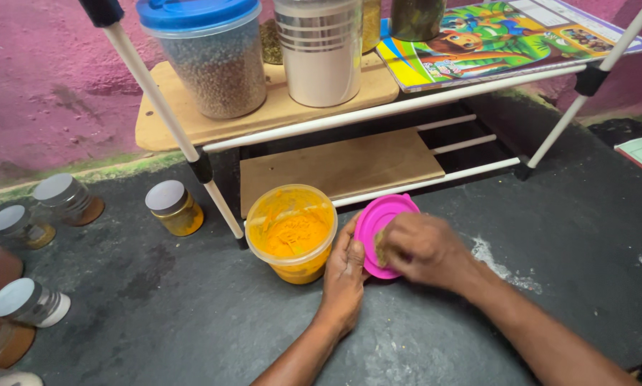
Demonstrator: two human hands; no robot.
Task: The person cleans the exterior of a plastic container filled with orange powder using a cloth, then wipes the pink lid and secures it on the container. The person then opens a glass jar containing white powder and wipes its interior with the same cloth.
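Tub [291,232] of yellow powder open; left hand [344,275] steadies pink lid [379,221], right hand [421,249] fingers pinch cloth, wiping; lid not yet refitted.

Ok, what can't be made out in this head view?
- Small thing under the right hand on the round pink plastic lid: fingers cover it.
- Depth of powder in the open orange-stained plastic tub: smeared wall.
- Tops of the shelf jars: cut off by the upper edge.
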